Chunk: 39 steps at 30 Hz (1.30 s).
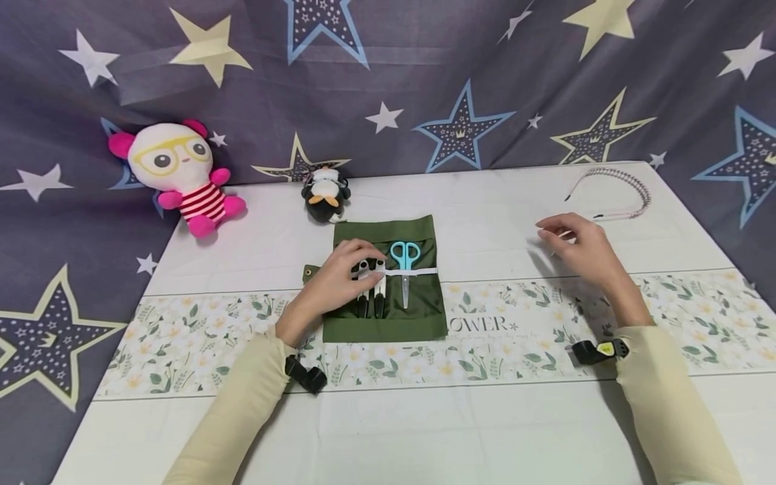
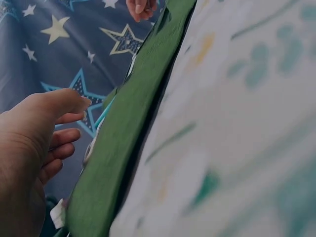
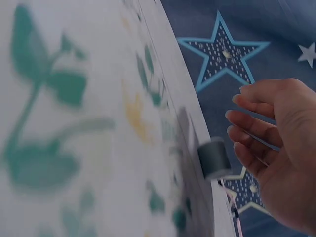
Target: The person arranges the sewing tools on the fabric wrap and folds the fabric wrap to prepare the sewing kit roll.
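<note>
A green fabric pouch (image 1: 388, 330) lies unfolded on the table. A white elastic band across it holds turquoise-handled scissors (image 1: 405, 254) with a clear sheath over the blades, and two slim white-and-black tools (image 1: 380, 296). My left hand (image 1: 341, 273) hovers over the pouch's left half, its bent fingers and thumb overlapping the tools' upper ends in the head view. Nothing shows in its grasp in the left wrist view. My right hand (image 1: 582, 249) hangs above the table with loosely bent fingers, holding nothing visible. A grey cylinder (image 3: 214, 158) appears beside its fingertips in the right wrist view.
A pink-and-white plush toy (image 1: 194, 175) sits at the back left, and a small penguin plush (image 1: 325, 197) stands behind the pouch. A braided headband (image 1: 642, 192) lies at the back right. A star-patterned curtain (image 1: 400, 81) borders the white table (image 1: 424, 431).
</note>
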Each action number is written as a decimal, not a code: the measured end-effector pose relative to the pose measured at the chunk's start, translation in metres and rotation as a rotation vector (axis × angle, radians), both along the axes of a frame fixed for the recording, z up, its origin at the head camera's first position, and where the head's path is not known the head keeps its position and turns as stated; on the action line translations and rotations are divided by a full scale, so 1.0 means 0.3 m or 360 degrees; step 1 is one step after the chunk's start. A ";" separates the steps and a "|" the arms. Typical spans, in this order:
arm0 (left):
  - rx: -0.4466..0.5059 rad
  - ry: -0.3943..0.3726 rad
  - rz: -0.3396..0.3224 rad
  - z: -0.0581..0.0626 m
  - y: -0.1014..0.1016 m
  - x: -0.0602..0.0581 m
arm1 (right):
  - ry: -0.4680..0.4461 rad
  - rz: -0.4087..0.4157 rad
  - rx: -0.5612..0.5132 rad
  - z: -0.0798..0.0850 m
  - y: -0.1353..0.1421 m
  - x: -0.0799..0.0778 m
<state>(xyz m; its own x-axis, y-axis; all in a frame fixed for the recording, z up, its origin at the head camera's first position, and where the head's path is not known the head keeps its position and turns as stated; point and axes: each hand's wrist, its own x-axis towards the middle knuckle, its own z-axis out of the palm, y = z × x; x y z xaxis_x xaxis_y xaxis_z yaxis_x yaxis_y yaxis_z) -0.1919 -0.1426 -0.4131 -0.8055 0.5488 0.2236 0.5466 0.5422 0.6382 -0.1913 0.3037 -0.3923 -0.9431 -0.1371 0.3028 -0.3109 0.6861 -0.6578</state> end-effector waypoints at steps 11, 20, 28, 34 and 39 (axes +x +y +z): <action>-0.0008 0.0036 -0.0041 -0.014 0.070 -0.006 | -0.0071 -0.0120 0.0043 -0.030 0.104 0.045; 0.0023 0.0026 -0.0089 -0.020 0.117 -0.009 | -0.0161 -0.0180 0.0068 -0.048 0.147 0.077; 0.0004 0.0040 -0.0096 -0.024 0.143 -0.010 | -0.0307 -0.0194 0.0108 -0.054 0.151 0.088; -0.0012 0.0038 -0.0098 -0.027 0.155 -0.011 | -0.0343 -0.0178 0.0114 -0.064 0.153 0.092; -0.0011 0.0039 -0.0092 -0.029 0.160 -0.012 | -0.0345 -0.0207 0.0104 -0.076 0.152 0.093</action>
<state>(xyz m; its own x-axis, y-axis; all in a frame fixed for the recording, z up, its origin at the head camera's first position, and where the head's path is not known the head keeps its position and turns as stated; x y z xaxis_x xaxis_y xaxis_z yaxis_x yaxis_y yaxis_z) -0.1956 -0.0945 -0.4218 -0.7670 0.5956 0.2389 0.5923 0.5136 0.6208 -0.1634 0.3494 -0.4152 -0.9960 -0.0231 0.0859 -0.0738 0.7543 -0.6523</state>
